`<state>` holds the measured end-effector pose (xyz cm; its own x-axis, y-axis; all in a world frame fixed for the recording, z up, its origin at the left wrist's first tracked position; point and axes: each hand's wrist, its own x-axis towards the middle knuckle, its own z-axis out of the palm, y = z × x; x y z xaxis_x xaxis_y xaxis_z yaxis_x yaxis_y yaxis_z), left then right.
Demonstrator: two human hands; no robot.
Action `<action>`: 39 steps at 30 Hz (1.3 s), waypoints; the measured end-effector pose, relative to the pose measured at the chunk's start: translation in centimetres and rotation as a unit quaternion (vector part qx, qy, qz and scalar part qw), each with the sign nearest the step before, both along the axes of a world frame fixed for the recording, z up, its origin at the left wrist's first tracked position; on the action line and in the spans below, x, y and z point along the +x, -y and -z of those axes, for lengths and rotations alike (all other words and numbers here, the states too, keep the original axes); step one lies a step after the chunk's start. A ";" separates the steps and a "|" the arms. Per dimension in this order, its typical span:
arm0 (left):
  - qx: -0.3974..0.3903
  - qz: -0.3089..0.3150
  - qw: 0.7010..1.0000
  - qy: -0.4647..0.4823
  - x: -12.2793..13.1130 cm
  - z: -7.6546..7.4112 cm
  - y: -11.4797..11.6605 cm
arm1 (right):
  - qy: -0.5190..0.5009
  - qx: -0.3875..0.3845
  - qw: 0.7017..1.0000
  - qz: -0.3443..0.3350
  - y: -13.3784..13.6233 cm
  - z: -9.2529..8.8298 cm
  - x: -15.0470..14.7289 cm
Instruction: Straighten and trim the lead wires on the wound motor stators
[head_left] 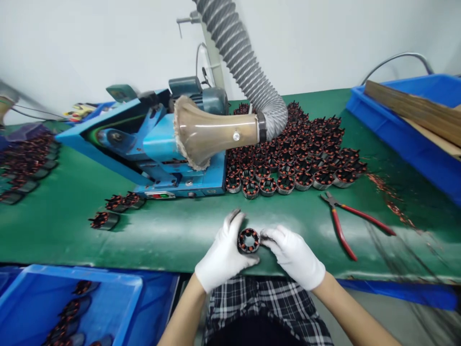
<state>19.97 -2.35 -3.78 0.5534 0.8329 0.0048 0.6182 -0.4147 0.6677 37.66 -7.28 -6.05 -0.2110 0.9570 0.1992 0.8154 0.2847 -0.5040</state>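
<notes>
Both of my hands wear white gloves and meet at the front edge of the green table (180, 230). My left hand (224, 254) is curled around a small round motor stator (248, 240) with copper windings, its opening facing up. My right hand (293, 254) pinches something thin and dark at the stator's right side, too small to make out. Red-handled pliers (342, 223) lie on the table to the right of my right hand.
A blue machine (154, 149) with a beige funnel hood (205, 132) and grey ribbed hose (248, 67) stands behind my hands. Many stators (295, 154) are heaped at its right, a few (115, 206) at its left. Blue bins sit at the lower left (72, 298) and far right (403, 125).
</notes>
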 end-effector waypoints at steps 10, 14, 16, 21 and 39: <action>-0.087 -0.043 0.989 0.114 0.5 -0.4 1.9 | -0.053 0.050 0.997 -0.028 0.5 -4.3 1.3; -0.044 0.004 0.988 0.150 0.6 -2.0 2.9 | -0.184 -0.090 0.978 0.031 0.3 -6.7 0.8; 0.004 0.005 0.986 0.169 0.3 -2.7 3.2 | -0.271 -0.169 0.947 0.043 0.2 -7.5 0.6; 0.041 0.032 0.990 0.129 -0.1 -4.3 2.8 | -0.376 -0.236 0.895 0.053 0.4 -8.2 0.6; -0.017 0.071 0.979 0.191 0.7 -4.1 2.8 | -0.309 -0.188 0.926 0.110 1.4 -7.4 0.7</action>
<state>20.65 -5.11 0.33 0.6263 0.7512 0.2085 0.2585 -0.4524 0.8535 38.32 -8.72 1.32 0.0411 0.9895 -0.1389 0.3556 -0.1444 -0.9234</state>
